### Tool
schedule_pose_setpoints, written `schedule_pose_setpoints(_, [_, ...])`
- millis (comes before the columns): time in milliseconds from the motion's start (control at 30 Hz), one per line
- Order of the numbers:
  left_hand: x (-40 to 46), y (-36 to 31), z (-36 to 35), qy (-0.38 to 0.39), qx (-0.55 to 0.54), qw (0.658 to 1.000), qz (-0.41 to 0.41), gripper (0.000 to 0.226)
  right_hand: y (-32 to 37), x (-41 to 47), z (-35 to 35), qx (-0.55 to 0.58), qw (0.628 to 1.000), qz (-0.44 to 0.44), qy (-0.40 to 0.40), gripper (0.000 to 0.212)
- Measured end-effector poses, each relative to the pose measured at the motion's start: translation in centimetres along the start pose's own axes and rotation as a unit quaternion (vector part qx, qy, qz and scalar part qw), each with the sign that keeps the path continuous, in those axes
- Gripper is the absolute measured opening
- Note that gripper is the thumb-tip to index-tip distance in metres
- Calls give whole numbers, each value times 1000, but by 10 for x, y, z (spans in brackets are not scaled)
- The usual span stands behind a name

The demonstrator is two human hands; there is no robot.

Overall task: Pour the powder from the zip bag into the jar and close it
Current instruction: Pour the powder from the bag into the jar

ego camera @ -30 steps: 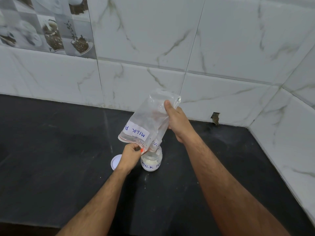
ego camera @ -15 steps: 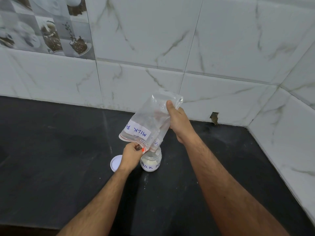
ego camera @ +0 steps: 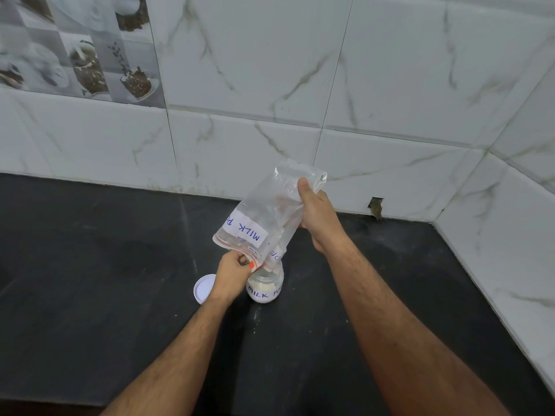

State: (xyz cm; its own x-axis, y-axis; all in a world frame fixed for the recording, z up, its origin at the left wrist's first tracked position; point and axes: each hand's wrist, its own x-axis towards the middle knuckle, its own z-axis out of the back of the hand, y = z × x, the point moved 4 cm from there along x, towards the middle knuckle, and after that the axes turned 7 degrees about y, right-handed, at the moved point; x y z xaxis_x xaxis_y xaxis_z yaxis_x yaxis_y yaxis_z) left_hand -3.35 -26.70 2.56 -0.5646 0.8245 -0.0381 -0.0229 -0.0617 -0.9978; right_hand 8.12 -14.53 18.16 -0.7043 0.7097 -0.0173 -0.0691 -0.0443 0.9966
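A clear zip bag [ego camera: 264, 214] with a white "MILK" label hangs upside down over a small clear jar [ego camera: 265, 288]. The jar stands on the black counter, is labelled "MILK PO", and holds white powder in its lower part. My right hand [ego camera: 318, 217] grips the bag's raised bottom end. My left hand [ego camera: 232, 274] pinches the bag's zip mouth right at the jar's opening. Lumps of white powder sit in the bag's lower corner above the jar. The jar's white lid [ego camera: 204, 288] lies flat on the counter just left of my left hand.
The black counter [ego camera: 90, 265] runs to a white marble-tiled wall [ego camera: 270, 85] behind and another on the right, meeting in a corner. A small dark hole [ego camera: 375, 207] sits at the wall's base right of my right hand. Powder specks dust the counter near the jar.
The bag stays tipped over the jar with both hands holding it almost unchanged. The view has shifted slightly; no clear change in the powder level.
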Motion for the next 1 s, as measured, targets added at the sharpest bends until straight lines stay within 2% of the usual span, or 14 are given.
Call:
schedule_pose_setpoints(133, [-4,-5,0,0,12,1000,-2,41,-4,1,9,23,1000,-5,-18,39])
schedule_pose_setpoints(267, [-4,-10,1,-15,28,999,-7,34,-9,2,19,50,998,-22,-25,38])
schedule_pose_setpoints(433, [-6,-26,-8,-20,87,995,-36,31,-26,4,30,69,995,-40,-61,23])
schedule_pose_setpoints(600, [-10,-36,-14,-8,105,992,-62,40,-64,5,42,174,972,-118,-101,31])
schedule_pose_setpoints(667, [-9,-35,-13,8,87,994,-60,49,-80,3,46,238,952,-152,-116,25])
schedule_pose_setpoints(733, [-9,-33,-10,20,2,999,-50,58,-92,1,50,291,933,-171,-128,26])
schedule_pose_setpoints(833, [-5,-32,-4,-16,-127,992,-18,54,-103,-1,57,335,915,-177,-136,29])
schedule_pose_setpoints(1000, [6,-34,7,-94,-102,990,40,58,-110,-5,72,372,901,-172,-144,35])
